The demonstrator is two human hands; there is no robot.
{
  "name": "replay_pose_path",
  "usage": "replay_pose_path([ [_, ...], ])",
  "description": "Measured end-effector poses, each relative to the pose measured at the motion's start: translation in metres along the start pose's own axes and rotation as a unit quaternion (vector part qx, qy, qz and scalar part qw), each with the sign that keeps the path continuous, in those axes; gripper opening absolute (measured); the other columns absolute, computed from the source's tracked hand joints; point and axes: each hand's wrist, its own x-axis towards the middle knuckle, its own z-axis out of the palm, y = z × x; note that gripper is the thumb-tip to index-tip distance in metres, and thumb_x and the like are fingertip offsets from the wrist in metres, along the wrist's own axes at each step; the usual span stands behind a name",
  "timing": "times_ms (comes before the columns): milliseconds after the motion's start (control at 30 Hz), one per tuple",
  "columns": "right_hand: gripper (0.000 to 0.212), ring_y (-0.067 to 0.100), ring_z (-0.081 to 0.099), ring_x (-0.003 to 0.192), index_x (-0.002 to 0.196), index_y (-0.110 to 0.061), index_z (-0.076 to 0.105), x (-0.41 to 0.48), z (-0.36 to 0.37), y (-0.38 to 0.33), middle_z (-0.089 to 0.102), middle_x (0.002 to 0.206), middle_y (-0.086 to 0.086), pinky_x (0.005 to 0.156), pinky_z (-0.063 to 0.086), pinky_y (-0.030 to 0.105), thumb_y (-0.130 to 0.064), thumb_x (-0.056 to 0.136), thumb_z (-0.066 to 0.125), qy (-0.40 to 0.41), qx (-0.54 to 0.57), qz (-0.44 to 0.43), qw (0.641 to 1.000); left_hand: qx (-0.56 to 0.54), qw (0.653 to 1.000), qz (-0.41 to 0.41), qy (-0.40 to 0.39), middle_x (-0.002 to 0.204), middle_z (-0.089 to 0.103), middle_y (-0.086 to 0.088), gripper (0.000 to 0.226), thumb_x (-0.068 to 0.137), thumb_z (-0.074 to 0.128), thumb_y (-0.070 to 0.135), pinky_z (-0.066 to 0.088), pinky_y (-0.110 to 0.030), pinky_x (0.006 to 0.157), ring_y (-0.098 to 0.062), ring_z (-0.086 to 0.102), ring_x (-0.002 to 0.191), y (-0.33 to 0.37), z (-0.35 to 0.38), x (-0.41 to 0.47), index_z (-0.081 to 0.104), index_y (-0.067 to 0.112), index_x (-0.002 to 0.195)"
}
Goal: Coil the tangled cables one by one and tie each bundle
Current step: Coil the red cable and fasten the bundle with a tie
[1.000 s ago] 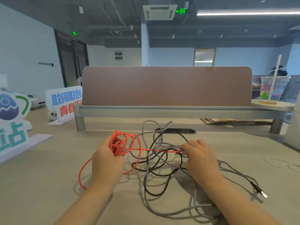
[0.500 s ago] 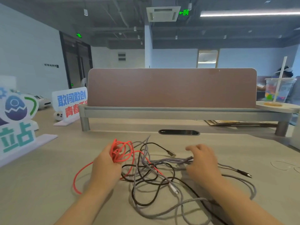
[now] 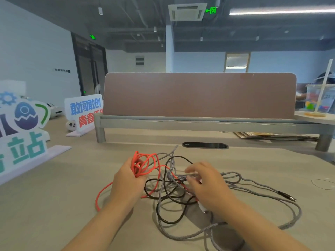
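Note:
On the wooden desk (image 3: 54, 205) lies a tangle of cables. My left hand (image 3: 126, 182) grips a loose bundle of the red cable (image 3: 145, 160), held just above the desk. The red cable's tail loops down to the left, and another strand runs right into the tangle. A black cable (image 3: 163, 216) and a grey braided cable (image 3: 272, 194) cross each other in the middle. My right hand (image 3: 206, 183) hovers over the tangle with bent, blurred fingers among grey and red strands, and its hold is unclear. A white plug pokes out under that wrist.
A brown desk divider (image 3: 199, 95) on a grey rail closes off the far side, with a cable port (image 3: 204, 145) in front of it. Two standing signs (image 3: 83, 113) (image 3: 21, 127) are at the left. A plastic cup (image 3: 319, 100) with a straw stands far right.
My right hand let the red strand slacken and moved closer to me, into the tangle. The grey cable shifted right and spread out. My left hand kept its hold on the red bundle.

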Motion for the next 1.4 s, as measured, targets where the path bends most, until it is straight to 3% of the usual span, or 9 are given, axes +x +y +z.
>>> replay_pose_path([
  [100, 0.038, 0.005, 0.040, 0.120, 0.136, -0.028, 0.044, 0.005, 0.003, 0.003, 0.047, 0.125, -0.021, 0.103, 0.030, 0.019, -0.030, 0.097, 0.041, -0.004, -0.009, -0.032, 0.999, -0.024, 0.998, -0.004, -0.052, 0.092, 0.074, 0.007, 0.029, 0.073, 0.077, 0.028, 0.051, -0.035, 0.086, -0.014, 0.068, 0.092, 0.004, 0.003, -0.001, 0.063, 0.033, 0.098],
  [200, 0.037, 0.018, 0.045, 0.114, 0.125, -0.034, 0.054, 0.006, 0.008, 0.011, 0.060, 0.110, -0.010, 0.094, 0.033, 0.036, -0.047, 0.092, 0.043, -0.048, -0.161, -0.006, 0.986, -0.019, 0.998, 0.011, -0.065, 0.081, 0.073, 0.006, 0.046, 0.061, 0.075, 0.052, 0.052, -0.037, 0.080, -0.013, 0.067, 0.078, 0.007, 0.010, -0.004, 0.068, 0.022, 0.095],
  [367, 0.025, 0.015, 0.041, 0.094, 0.103, -0.038, 0.067, 0.010, -0.010, 0.021, 0.052, 0.093, -0.008, 0.082, 0.026, 0.033, -0.045, 0.092, 0.046, 0.014, -0.240, -0.021, 0.970, 0.013, 0.999, 0.046, 0.009, 0.058, 0.056, 0.006, 0.027, 0.078, 0.075, 0.032, 0.037, -0.016, 0.054, -0.008, 0.048, 0.054, 0.021, 0.010, -0.005, 0.053, 0.024, 0.066],
  [633, 0.014, 0.019, 0.052, 0.097, 0.067, -0.030, 0.065, 0.012, -0.058, 0.091, 0.062, 0.096, -0.005, 0.081, 0.040, 0.034, -0.025, 0.079, 0.061, 0.067, -0.278, 0.167, 0.944, -0.006, 0.987, 0.042, 0.152, 0.077, 0.066, -0.007, 0.020, 0.082, 0.072, 0.030, 0.038, -0.036, 0.063, -0.032, 0.058, 0.074, 0.022, -0.031, 0.017, 0.063, 0.016, 0.093],
  [867, 0.022, 0.026, 0.053, 0.103, 0.094, -0.032, 0.070, 0.008, -0.068, 0.099, 0.067, 0.103, 0.002, 0.085, 0.040, 0.034, -0.024, 0.083, 0.053, 0.115, -0.316, 0.274, 0.901, -0.042, 0.997, -0.032, 0.059, 0.087, 0.067, -0.004, 0.050, 0.073, 0.080, 0.023, 0.042, -0.028, 0.068, -0.017, 0.057, 0.077, 0.010, -0.014, 0.009, 0.064, 0.004, 0.117],
  [1000, 0.029, 0.026, 0.059, 0.096, 0.107, -0.018, 0.069, 0.018, -0.076, 0.064, 0.070, 0.104, 0.006, 0.079, 0.049, 0.033, -0.011, 0.085, 0.051, 0.150, -0.163, 0.192, 0.956, -0.123, 0.991, -0.033, -0.035, 0.072, 0.057, -0.001, 0.031, 0.075, 0.075, -0.002, 0.038, -0.005, 0.047, 0.003, 0.049, 0.045, 0.019, -0.002, -0.001, 0.059, 0.007, 0.100],
  [1133, 0.026, 0.005, 0.063, 0.087, 0.105, -0.029, 0.067, 0.017, -0.083, -0.014, 0.070, 0.095, -0.010, 0.069, 0.046, 0.020, -0.044, 0.090, 0.052, -0.003, 0.058, 0.071, 0.996, -0.191, 0.977, -0.070, -0.062, 0.049, 0.049, 0.001, 0.018, 0.079, 0.068, -0.008, 0.036, -0.021, 0.042, -0.009, 0.040, 0.034, 0.045, 0.002, -0.001, 0.058, 0.006, 0.084],
  [1267, 0.034, 0.022, 0.069, 0.086, 0.108, -0.024, 0.061, 0.015, -0.085, -0.071, 0.072, 0.097, 0.007, 0.081, 0.054, 0.040, -0.047, 0.084, 0.059, -0.130, 0.076, 0.002, 0.989, -0.279, 0.951, -0.064, -0.118, 0.057, 0.042, -0.008, 0.021, 0.081, 0.064, -0.005, 0.031, -0.030, 0.054, -0.009, 0.037, 0.033, 0.100, 0.002, 0.006, 0.066, 0.013, 0.070],
  [1400, 0.022, 0.010, 0.048, 0.041, 0.096, -0.018, 0.061, 0.024, -0.120, -0.098, 0.065, 0.063, 0.000, 0.040, 0.037, 0.022, -0.037, 0.092, 0.051, -0.024, 0.224, 0.003, 0.974, -0.368, 0.910, -0.076, -0.174, 0.054, 0.043, -0.001, 0.018, 0.081, 0.063, -0.004, 0.034, -0.023, 0.043, -0.008, 0.034, 0.036, 0.160, -0.008, 0.015, 0.064, 0.013, 0.089],
])
